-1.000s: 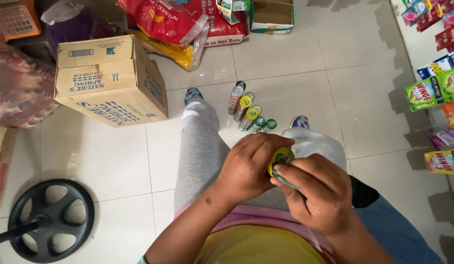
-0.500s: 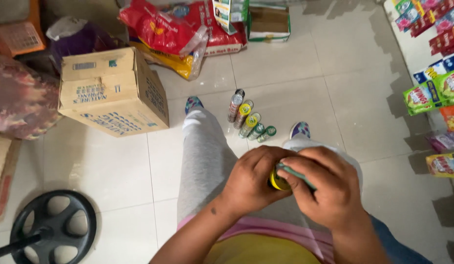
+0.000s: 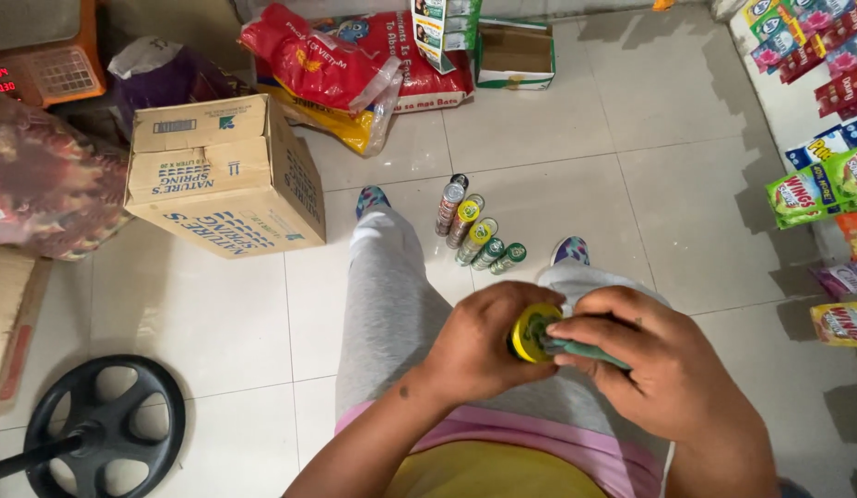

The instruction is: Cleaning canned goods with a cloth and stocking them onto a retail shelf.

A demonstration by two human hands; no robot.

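Observation:
My left hand (image 3: 479, 346) is closed around a small canister with a round yellow end (image 3: 525, 334), held over my lap. My right hand (image 3: 645, 364) grips a thin dark green tool (image 3: 585, 350) whose tip rests against the yellow end. Both hands meet above my grey trouser legs. On the floor between my feet stands a row of several slim cans (image 3: 474, 232) with coloured tops, untouched by either hand.
A cardboard box (image 3: 227, 180) stands at the left on the white tile floor. Red and yellow sacks (image 3: 341, 69) and a small open carton (image 3: 513, 53) lie at the back. Snack packets (image 3: 820, 180) hang at the right. A black fan base (image 3: 101, 426) sits at bottom left.
The view has tilted slightly. My hands have kept together on the canister, turning it so that its yellow end shows more plainly.

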